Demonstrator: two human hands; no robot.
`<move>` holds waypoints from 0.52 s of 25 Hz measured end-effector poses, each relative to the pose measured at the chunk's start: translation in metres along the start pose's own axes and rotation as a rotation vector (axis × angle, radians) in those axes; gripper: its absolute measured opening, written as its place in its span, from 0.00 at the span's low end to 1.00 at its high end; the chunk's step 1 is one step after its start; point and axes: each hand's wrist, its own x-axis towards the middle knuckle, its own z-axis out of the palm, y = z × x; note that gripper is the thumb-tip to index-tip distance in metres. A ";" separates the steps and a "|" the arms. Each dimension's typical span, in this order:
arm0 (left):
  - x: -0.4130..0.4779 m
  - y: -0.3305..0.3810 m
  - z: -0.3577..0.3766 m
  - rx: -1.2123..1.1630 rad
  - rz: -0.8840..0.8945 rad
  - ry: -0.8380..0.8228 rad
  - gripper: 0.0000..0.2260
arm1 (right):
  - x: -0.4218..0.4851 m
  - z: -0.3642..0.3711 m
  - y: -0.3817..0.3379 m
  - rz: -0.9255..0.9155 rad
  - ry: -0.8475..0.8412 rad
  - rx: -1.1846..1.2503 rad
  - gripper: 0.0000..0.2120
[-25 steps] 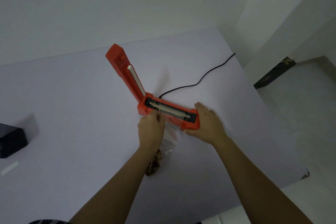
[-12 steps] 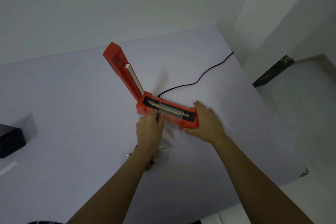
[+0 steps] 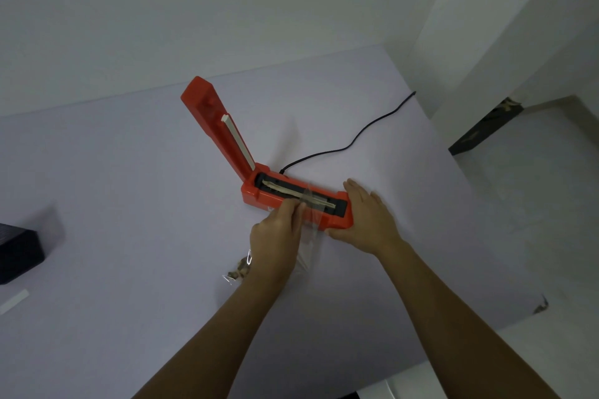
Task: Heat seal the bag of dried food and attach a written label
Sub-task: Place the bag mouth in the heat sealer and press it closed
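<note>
An orange heat sealer lies mid-table with its lid swung up and open. A clear plastic bag has its mouth laid across the sealing strip; its brown dried food shows beside my left wrist. My left hand pinches the bag's top edge at the strip. My right hand rests flat on the sealer's right end, fingers spread, steadying it.
The sealer's black power cord runs to the table's far right edge. A black box sits at the far left, with a white label strip just in front of it. The table's right edge drops to the floor.
My left hand has slid the bag's mouth rightward along the sealing strip. The dried-food end of the bag has swung out to the left of my wrist. The right hand has stayed put.
</note>
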 end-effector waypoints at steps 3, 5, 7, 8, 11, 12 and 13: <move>-0.003 0.005 -0.001 0.019 0.064 0.003 0.13 | 0.001 0.000 0.000 0.004 -0.004 -0.010 0.50; -0.003 0.008 -0.001 0.015 0.078 0.016 0.13 | 0.001 -0.001 -0.001 0.007 -0.007 -0.003 0.50; -0.003 0.010 -0.003 0.015 0.080 0.031 0.13 | 0.000 -0.001 0.000 0.005 -0.007 0.004 0.50; -0.003 0.011 -0.003 0.025 0.092 0.038 0.13 | 0.000 -0.001 0.000 0.005 -0.010 0.006 0.50; -0.007 0.011 -0.003 0.047 0.138 0.042 0.13 | 0.000 -0.001 -0.001 0.007 -0.016 0.015 0.50; -0.008 0.011 -0.003 0.046 0.145 0.043 0.13 | 0.001 -0.001 -0.001 0.008 -0.017 0.013 0.50; -0.008 0.011 -0.002 0.044 0.144 0.044 0.13 | 0.001 -0.002 -0.001 0.009 -0.019 0.011 0.50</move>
